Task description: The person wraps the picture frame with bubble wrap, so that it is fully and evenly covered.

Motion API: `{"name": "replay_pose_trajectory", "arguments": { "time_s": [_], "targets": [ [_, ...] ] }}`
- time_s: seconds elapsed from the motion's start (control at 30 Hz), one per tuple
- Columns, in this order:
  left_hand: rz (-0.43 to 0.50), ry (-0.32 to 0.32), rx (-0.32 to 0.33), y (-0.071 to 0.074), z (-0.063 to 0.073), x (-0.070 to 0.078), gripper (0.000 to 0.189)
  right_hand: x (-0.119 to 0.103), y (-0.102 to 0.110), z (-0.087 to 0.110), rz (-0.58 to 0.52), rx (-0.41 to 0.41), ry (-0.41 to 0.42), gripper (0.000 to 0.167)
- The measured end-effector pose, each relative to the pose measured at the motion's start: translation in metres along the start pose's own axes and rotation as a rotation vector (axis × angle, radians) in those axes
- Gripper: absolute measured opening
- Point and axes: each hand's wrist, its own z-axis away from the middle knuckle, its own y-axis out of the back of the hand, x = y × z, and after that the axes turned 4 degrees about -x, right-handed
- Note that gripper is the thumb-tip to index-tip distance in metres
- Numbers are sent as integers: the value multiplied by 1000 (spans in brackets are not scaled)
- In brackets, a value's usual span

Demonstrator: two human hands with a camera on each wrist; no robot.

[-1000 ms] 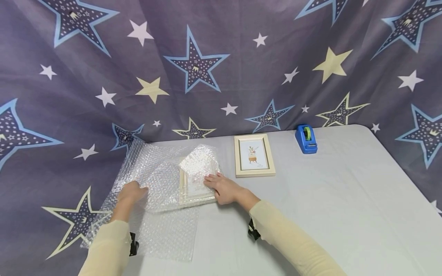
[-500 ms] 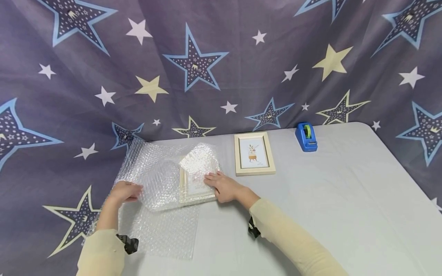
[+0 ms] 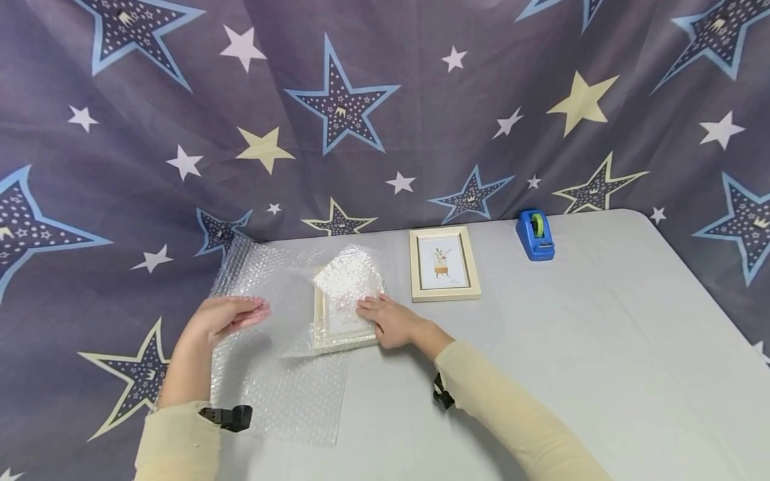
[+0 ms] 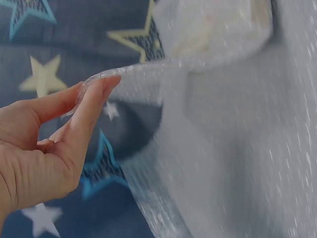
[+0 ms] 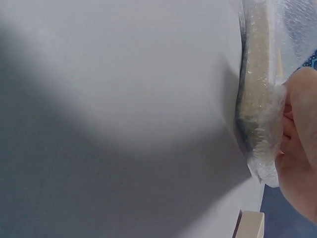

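Note:
A sheet of clear bubble wrap [image 3: 289,394] lies on the left of the table, partly folded over a pale wooden picture frame [image 3: 319,314]. My left hand [image 3: 231,317] pinches the raised edge of the wrap between thumb and fingers, and the left wrist view shows this lifted film [image 4: 143,69] stretching from the fingertips to the frame. My right hand [image 3: 391,324] rests on the wrapped frame's right part, its fingers laid over the film. From the right wrist, the frame's wrapped side [image 5: 256,69] shows beside that hand [image 5: 299,148]; its fingertips are hidden there.
A second picture frame [image 3: 445,264], unwrapped, with a potted plant print, lies to the right of the wrapped one. Farther right, a blue tape dispenser [image 3: 535,235] with green tape stands near the back edge. A star-patterned cloth [image 3: 421,133] hangs behind the white table [image 3: 571,347].
My left hand has lifted, drawing the wrap's loose edge up and toward the wrapped frame. The right hand has stayed on the frame.

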Motion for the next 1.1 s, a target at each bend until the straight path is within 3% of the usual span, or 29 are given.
{"name": "replay_pose_trajectory", "arguments": {
  "time_s": [0.13, 0.23, 0.3, 0.47, 0.57, 0.7, 0.87, 1.1],
  "targets": [
    [-77, -60, 41, -32, -4, 12, 15, 0, 1, 0, -3, -3, -3, 59],
    [-227, -117, 152, -60, -8, 19, 36, 0, 1, -1, -13, 3, -1, 59],
    [-343, -152, 239, -77, -12, 21, 40, 0, 2, -1, -15, 5, -1, 59],
    [-801, -299, 494, -118, -23, 14, 25, 1, 2, -1, -20, 8, 3, 58],
    [-1002, -369, 618, -144, -29, 4, 20, 1, 2, 0, -25, 13, 5, 58],
    [-1063, -438, 655, -170, -42, -13, 18, 2, 2, 1, -31, 26, 15, 57],
    [-1070, -497, 627, -184, -60, -36, 17, 3, 3, 2, -41, 39, 28, 59],
    [-969, -429, 583, -185, -73, -54, 19, 3, -1, 2, -26, 67, 45, 56]
  ]
}}
